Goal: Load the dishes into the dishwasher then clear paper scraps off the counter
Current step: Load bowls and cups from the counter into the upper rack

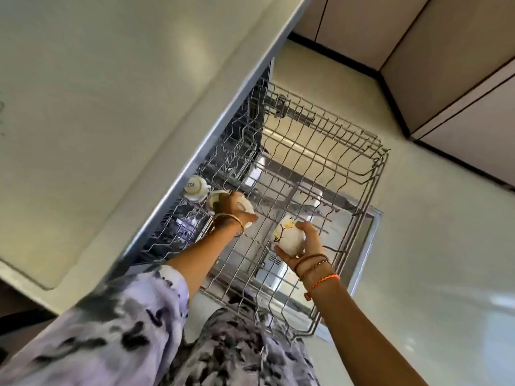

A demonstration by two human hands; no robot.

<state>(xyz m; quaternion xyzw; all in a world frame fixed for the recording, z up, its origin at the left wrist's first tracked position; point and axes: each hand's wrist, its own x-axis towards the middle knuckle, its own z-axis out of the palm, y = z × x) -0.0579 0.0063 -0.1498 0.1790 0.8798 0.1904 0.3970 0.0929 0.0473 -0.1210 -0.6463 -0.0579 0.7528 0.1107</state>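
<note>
You have three white cups in view: one cup (195, 188) sitting upturned in the wire rack near the counter edge, a second cup (216, 200) under your left hand (232, 207), and a third cup (289, 238) in your right hand (303, 246). You have two hands showing. There is one pulled-out wire rack (320, 162), one open dishwasher door (365, 246) below it, and one counter (111, 79). You wear one gold bangle (231, 218) and several cord bracelets (317, 270), too bunched to count exactly.

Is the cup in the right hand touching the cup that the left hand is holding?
Apart. The head view shows bare rack wire between the cup in the right hand, at, and the cup under the left hand, at.
</note>
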